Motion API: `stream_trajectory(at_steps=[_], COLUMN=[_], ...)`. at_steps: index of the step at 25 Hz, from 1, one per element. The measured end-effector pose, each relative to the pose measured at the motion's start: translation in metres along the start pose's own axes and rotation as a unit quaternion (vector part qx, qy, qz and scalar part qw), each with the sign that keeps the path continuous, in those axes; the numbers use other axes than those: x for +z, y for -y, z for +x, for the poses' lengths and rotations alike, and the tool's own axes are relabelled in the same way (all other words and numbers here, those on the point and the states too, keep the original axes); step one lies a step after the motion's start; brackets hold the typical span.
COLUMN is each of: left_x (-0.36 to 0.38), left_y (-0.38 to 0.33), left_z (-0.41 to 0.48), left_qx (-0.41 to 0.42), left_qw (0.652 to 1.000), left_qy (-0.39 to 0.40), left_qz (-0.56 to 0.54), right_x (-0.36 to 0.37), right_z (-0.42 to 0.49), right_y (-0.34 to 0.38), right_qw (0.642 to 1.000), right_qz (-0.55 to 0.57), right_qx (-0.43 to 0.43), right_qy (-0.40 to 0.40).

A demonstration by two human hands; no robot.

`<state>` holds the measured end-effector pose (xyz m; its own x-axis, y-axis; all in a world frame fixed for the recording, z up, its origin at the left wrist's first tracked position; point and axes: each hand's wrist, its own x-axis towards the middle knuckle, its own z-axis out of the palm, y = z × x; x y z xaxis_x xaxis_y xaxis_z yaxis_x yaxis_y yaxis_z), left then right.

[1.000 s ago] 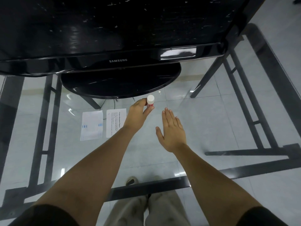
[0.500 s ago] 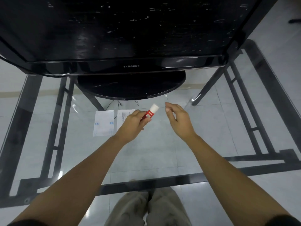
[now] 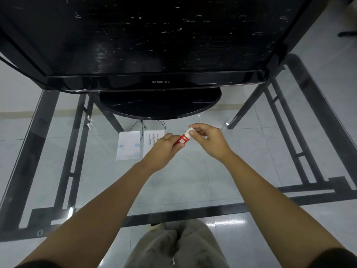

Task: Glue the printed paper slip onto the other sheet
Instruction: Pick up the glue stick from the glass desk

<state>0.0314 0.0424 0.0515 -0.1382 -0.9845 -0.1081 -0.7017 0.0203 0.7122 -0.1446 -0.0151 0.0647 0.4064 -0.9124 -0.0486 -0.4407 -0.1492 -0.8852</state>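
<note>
The task is barely begun, by the look of it. The left hand [image 3: 164,147] is wrapped around the red body of the glue stick [image 3: 183,140], and the right hand [image 3: 209,140] pinches its white cap [image 3: 191,130] between thumb and fingertips; the cap is on, so I judge the step in hand to be uncapping. No glue is on either paper as far as can be seen.

The printed paper slip [image 3: 151,141] lies flat on the glass bench [image 3: 183,180], toward its far edge, just in front of the monitor base [image 3: 160,103]; the left hand hides part of its right side. The other sheet [image 3: 128,145] (the one with small blue marks) lies just beside it on the left, a narrow gap between them, neither overlapping. Left to do: take off the cap, spread glue, lay the slip on the sheet and press.

Room is generous. The middle and near part of the bench is bare glass, and the right half likewise. The tight side is the far one, where the monitor [image 3: 160,55] overhangs the base close behind the papers, so a high lift there could meet the lower bezel. The papers sit well in from the left and near edges, so little risk of sliding off.
</note>
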Motion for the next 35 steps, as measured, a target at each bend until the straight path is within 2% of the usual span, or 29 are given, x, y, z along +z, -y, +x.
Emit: stream_trajectory(at_steps=[4, 6, 10, 18, 27, 29, 33, 35], left_x=[0.003, 0.004, 0.004, -0.002, 0.001, -0.001, -0.018, -0.026], left_y=[0.007, 0.011, 0.008, 0.009, 0.011, 0.01, -0.002, -0.008], left_z=[-0.003, -0.007, -0.01, -0.006, -0.011, -0.012, -0.02, -0.026], left_qx=[-0.024, -0.046, -0.072, -0.067, -0.058, -0.07, -0.086, -0.091], left_qw=[0.999, 0.998, 0.99, 0.983, 0.982, 0.98, 0.976, 0.972], left_qy=[0.024, 0.015, -0.037, -0.07, -0.074, -0.072, -0.078, -0.078], left_qz=[-0.012, -0.032, -0.111, -0.155, -0.165, -0.172, -0.184, -0.204], right_x=[-0.005, -0.011, -0.014, 0.0, -0.001, -0.003, -0.009, -0.008], right_z=[0.002, 0.002, 0.004, 0.027, 0.025, 0.019, 0.004, -0.004], right_y=[-0.006, -0.015, -0.041, -0.066, -0.07, -0.064, -0.026, -0.002], right_qw=[0.995, 0.993, 0.987, 0.97, 0.968, 0.972, 0.981, 0.985], right_qz=[0.03, -0.005, -0.135, -0.231, -0.24, -0.226, -0.152, -0.116], right_qx=[0.017, 0.018, 0.029, 0.063, 0.077, 0.068, 0.03, 0.019], right_qy=[-0.093, -0.121, -0.088, -0.026, 0.011, -0.015, -0.12, -0.127])
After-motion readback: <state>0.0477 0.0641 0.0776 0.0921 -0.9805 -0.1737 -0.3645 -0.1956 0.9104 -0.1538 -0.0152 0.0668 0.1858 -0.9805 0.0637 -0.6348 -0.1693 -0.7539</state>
